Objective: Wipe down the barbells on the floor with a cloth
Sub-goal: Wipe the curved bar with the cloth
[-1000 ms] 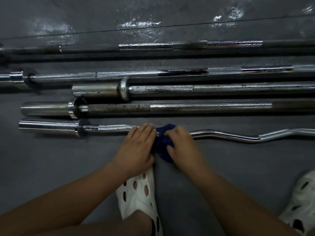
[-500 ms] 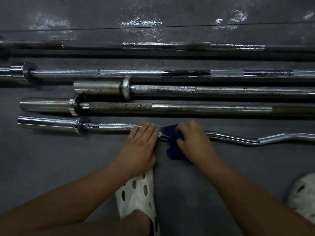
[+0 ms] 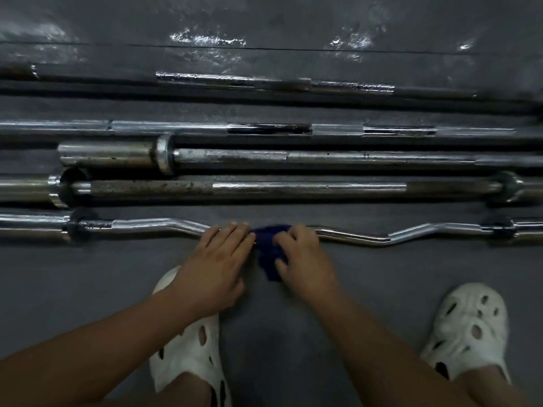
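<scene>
Several barbells lie side by side on the dark floor. The nearest is a chrome curl bar (image 3: 367, 237) with a wavy shaft. My left hand (image 3: 219, 259) rests on its middle with straight fingers laid over the shaft. Just to the right, my right hand (image 3: 302, 257) grips a dark blue cloth (image 3: 269, 254) wrapped around the same bar. Behind it lie a rusty straight bar (image 3: 293, 188), a thicker chrome bar (image 3: 352, 158) and two more bars (image 3: 176, 128) further back.
My two feet in white perforated clogs (image 3: 188, 345) stand on the grey floor (image 3: 88, 289) just in front of the curl bar, the right clog (image 3: 470, 327) at the lower right. A floor seam (image 3: 293, 49) runs across the back.
The view shifted right along the bars. My right hand with the cloth slid a little along the curl bar while my left hand stayed beside it.
</scene>
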A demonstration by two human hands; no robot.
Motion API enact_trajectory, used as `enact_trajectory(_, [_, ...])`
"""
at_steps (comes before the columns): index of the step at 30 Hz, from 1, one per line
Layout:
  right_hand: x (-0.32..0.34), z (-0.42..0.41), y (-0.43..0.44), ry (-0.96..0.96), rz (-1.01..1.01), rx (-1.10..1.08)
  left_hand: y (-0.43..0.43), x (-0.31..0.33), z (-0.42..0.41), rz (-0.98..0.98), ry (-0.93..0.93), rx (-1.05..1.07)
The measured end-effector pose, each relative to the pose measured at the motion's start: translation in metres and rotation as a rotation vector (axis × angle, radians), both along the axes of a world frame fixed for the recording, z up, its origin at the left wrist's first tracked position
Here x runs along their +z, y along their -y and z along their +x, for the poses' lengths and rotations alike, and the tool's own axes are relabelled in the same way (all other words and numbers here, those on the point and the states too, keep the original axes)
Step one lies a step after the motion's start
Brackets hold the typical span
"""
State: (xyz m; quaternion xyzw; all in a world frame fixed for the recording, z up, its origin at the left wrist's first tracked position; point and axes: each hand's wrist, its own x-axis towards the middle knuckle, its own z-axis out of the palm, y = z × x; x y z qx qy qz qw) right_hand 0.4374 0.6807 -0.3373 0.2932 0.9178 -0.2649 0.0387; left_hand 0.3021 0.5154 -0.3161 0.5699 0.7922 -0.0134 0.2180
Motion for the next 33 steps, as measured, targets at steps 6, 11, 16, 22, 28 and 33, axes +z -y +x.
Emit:
enact_trajectory(6, [-0.006,0.006,-0.007,-0.007,0.069,-0.444,-0.008,0.002,0.002,0.001,0.033,-0.029])
enact_trajectory(11, [-0.011,0.017,-0.026,-0.027,0.011,-0.535,-0.012,0.001,0.003,0.019,0.047,-0.060])
enact_trajectory(16, [-0.001,0.017,-0.019,0.030,0.032,0.076,-0.015,0.000,0.002,0.012,0.050,-0.071])
enact_trajectory(22, [-0.003,0.045,-0.049,0.030,0.071,-0.639,-0.024,-0.003,-0.001,0.032,0.043,-0.105])
enact_trajectory(28, [-0.005,0.070,-0.088,0.005,0.030,-1.051,-0.036,-0.004,-0.003,0.032,0.040,-0.129])
enact_trajectory(33, [0.000,0.066,-0.064,0.062,-0.012,-0.535,-0.038,-0.006,0.000,0.007,0.047,-0.134])
